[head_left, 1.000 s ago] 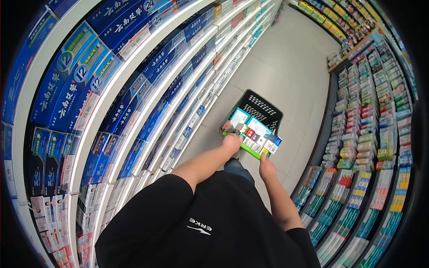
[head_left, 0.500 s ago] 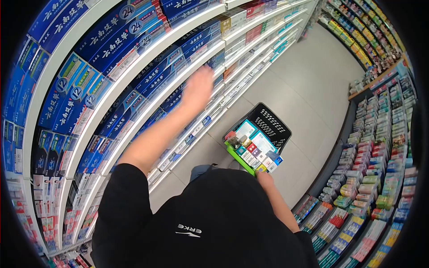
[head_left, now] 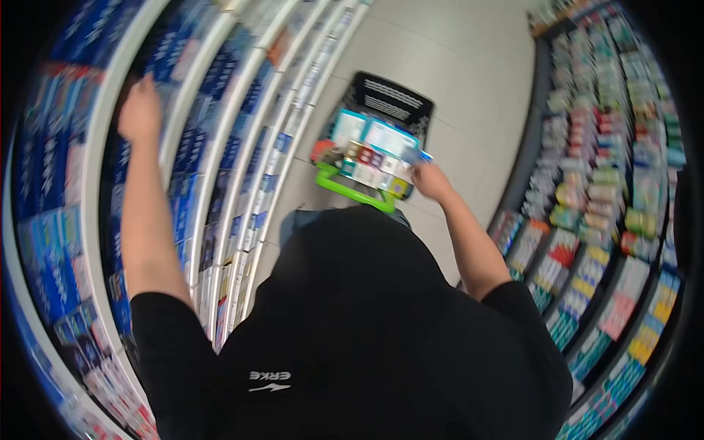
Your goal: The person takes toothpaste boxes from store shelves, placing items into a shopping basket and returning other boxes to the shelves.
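Observation:
My left hand [head_left: 141,110] is raised at the left shelf, in front of rows of blue boxes [head_left: 166,48]. Its fingers are drawn together, and blur hides what they hold, if anything. By the right front corner of a black basket [head_left: 392,86] is my right hand [head_left: 429,180], its fingers closed against the packed goods; what they grip is too small to tell. The basket's green handle [head_left: 357,193] lies across its near side. Inside are white-and-teal boxes [head_left: 390,139] and several small cartons [head_left: 367,174], close to my right hand.
White shelf edges [head_left: 92,213] curve along the left, with blue and pale packages. On the right, a dark-framed display [head_left: 533,139] holds packed goods in rows. Grey floor tiles [head_left: 469,81] run between them.
My left hand has left the handle and moved to the shelf at far left. My right hand has shifted from the handle's end to the packed goods. The view has turned toward the left shelf.

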`<move>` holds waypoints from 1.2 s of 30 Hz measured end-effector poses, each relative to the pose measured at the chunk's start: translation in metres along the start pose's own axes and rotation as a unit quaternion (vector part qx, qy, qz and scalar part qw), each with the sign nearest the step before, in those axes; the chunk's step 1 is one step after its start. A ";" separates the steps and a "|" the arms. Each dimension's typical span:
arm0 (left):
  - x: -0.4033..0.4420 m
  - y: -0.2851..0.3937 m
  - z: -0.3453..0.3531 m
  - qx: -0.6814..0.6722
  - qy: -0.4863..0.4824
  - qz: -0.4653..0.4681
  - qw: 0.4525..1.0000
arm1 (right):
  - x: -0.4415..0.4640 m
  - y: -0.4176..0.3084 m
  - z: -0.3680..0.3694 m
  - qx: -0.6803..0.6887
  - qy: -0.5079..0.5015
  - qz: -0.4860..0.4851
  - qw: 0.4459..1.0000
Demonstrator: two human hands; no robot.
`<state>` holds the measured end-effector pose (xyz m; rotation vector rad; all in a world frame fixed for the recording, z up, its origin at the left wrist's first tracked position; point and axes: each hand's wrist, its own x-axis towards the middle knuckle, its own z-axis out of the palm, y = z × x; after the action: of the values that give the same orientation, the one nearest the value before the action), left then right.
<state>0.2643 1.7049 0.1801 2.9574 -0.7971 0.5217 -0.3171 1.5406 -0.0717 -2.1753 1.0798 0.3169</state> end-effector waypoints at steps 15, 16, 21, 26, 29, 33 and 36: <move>0.004 -0.022 0.024 0.027 0.070 0.111 0.991 | 0.076 0.075 0.078 0.134 0.126 0.242 0.953; 0.001 -0.020 0.019 0.028 0.075 0.105 0.991 | 0.078 0.071 0.078 0.131 0.119 0.253 0.951; -0.003 -0.003 0.003 -0.020 0.004 -0.001 1.000 | 0.085 0.074 0.075 0.050 0.141 0.250 0.957; -0.001 -0.011 0.031 0.021 0.206 0.059 0.977 | 0.070 0.051 0.040 0.055 0.249 0.226 0.940; -0.003 -0.004 0.026 -0.003 0.203 0.034 0.979 | 0.051 0.016 0.001 0.079 0.323 0.203 0.921; -0.008 -0.001 0.005 -0.010 0.080 0.011 0.997 | 0.034 -0.008 -0.030 0.180 0.441 0.101 0.873; -0.015 -0.008 -0.023 -0.140 0.005 0.061 0.988 | 0.023 -0.065 -0.065 0.463 0.394 0.038 0.793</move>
<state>0.2494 1.7217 0.1971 2.6604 -0.9673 0.3933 -0.2573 1.5105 -0.0045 -1.3075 1.3381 -1.0006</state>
